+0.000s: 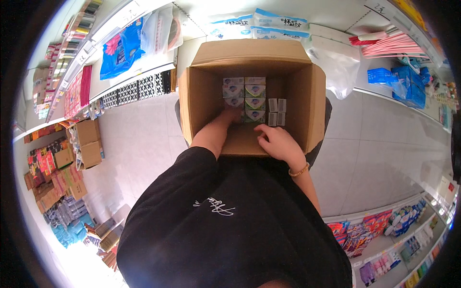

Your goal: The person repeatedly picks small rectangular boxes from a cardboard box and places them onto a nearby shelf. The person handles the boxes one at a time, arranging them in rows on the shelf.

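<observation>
An open cardboard box (251, 48) stands in front of me with its flaps folded outward. Inside it, small soap boxes (255, 91) in white, green and blue are set in two columns. To their right is a small group of white packs (277, 105) turned end-on. My left hand (233, 114) reaches deep into the box, at the near end of the left soap column; its fingers are dim and partly hidden, so their grip is unclear. Over the box's near edge is my right hand (281, 142), fingers loosely bent and apart, holding nothing visible. A beaded bracelet (299, 170) circles that wrist.
Shelves surround me, with blue-and-white packets (281, 22) beyond the box and a clear plastic bag (340, 69) at its far right. Opened cartons (89, 144) stand on the left. Hanging coloured packets (363, 232) fill a shelf at lower right. Grey tiled floor (139, 139) lies between.
</observation>
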`<state>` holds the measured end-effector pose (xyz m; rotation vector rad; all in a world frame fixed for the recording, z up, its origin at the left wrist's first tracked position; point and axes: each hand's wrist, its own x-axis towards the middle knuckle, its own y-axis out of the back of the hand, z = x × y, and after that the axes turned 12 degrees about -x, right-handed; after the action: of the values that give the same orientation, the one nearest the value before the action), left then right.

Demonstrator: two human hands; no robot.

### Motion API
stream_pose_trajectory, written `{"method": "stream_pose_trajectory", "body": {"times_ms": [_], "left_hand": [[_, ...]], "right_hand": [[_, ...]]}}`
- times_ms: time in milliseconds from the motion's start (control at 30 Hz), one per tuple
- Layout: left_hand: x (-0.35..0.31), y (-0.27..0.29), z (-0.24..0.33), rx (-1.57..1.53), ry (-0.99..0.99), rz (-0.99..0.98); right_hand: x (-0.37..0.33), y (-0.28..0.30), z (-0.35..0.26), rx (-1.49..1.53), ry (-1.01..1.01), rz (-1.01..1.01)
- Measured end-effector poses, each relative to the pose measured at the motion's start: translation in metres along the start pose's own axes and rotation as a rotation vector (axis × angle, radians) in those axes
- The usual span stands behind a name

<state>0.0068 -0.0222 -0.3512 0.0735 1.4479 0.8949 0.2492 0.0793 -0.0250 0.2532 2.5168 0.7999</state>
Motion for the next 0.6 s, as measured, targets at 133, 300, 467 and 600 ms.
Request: {"method": "stream_pose_trajectory", "body": {"times_ms": [133,300,467,600], "left_hand": [[-0.037,0.039,0.013,-0.002,-0.052,-0.050],[-0.054,0.058,0.020,0.010,-0.047,-0.010],[-0.030,0.029,-0.005,0.095,-0.121,0.288],[-0.091,0.164,0.072,0.071,-0.134,-0.090]], "right_hand": [[0.000,-0.001,0.002,-0.006,-0.006,0.025],[-0.002,0.000,-0.001,-0.035,-0.045,0.029],[-0.003,0.003,-0.013,-0.119,-0.166,0.018],[0.001,0.010,-0.017,-0.190,-0.208,0.305]]}}
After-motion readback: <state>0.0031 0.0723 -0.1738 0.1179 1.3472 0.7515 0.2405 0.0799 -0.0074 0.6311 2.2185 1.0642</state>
